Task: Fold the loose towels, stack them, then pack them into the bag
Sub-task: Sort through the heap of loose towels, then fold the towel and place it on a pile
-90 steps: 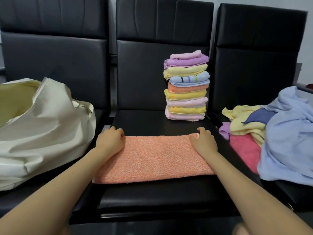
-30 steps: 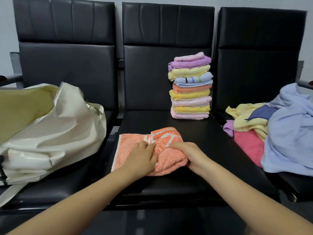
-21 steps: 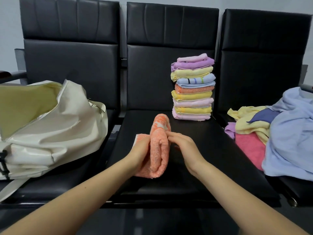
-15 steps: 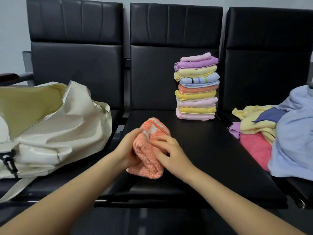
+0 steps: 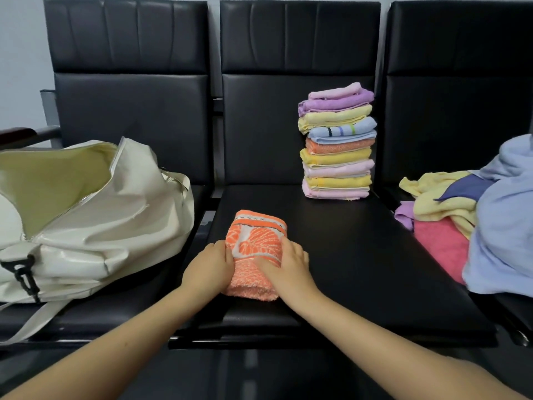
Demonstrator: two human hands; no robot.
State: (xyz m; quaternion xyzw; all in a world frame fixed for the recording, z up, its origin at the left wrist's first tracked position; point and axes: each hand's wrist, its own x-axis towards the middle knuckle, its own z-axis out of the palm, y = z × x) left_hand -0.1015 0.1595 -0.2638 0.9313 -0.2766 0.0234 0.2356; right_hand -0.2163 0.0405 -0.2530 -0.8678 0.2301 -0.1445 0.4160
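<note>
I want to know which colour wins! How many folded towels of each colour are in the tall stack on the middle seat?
Pink towels: 3
Yellow towels: 3
Purple towel: 1
Blue striped towel: 1
Orange towel: 1
Total: 9

Single head-worn view looks forward and down, seemingly close, at seats (image 5: 331,255).
</note>
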